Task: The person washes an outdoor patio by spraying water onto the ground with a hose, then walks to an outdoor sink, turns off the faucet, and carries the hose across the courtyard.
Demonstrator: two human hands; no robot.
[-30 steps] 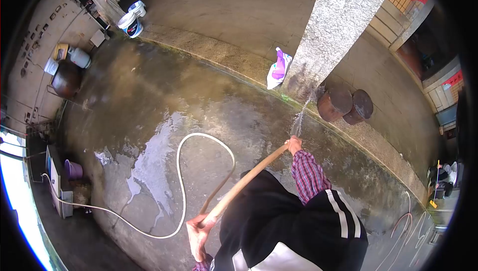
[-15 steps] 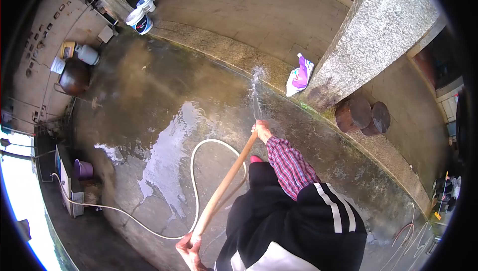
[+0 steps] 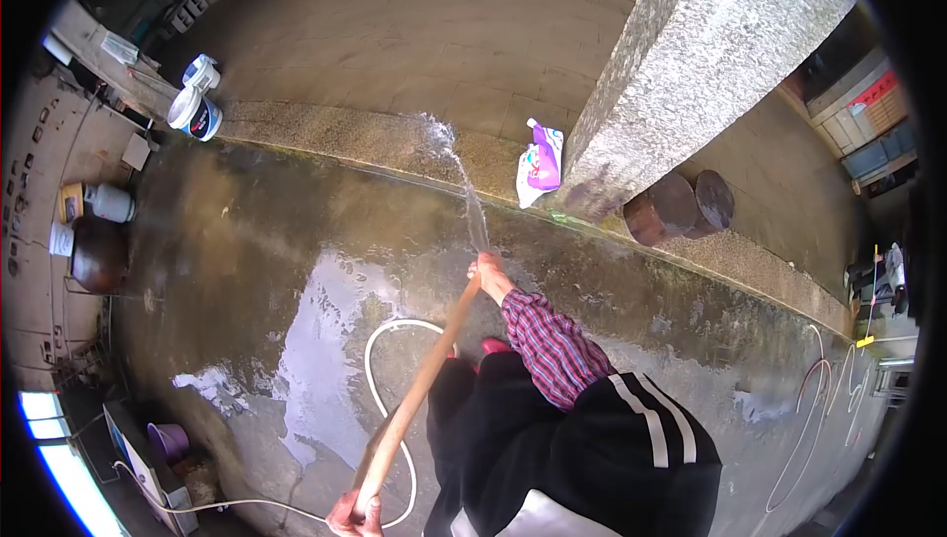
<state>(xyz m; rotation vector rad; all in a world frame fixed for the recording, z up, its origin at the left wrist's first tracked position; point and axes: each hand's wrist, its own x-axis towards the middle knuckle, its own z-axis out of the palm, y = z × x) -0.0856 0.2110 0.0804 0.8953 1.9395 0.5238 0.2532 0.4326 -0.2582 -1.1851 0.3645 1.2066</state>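
Observation:
A pale hose runs slantwise in front of my dark clothing. Near its outlet my right hand, below a plaid sleeve, is wrapped round it. Lower down, at the bottom edge, my left hand grips the same hose. Water shoots from the outlet up and slightly left onto the stone ledge. A thinner white stretch of hose loops on the wet concrete floor.
A purple and white bag leans by a stone pillar, with two round wooden stools behind. White buckets stand upper left, a dark round pot and a purple bucket at left. More hose lies right.
The outlet and my right hand have swung left, and the water now lands on the ledge left of the bag instead of by the pillar. The view has shifted, and a red shoe shows.

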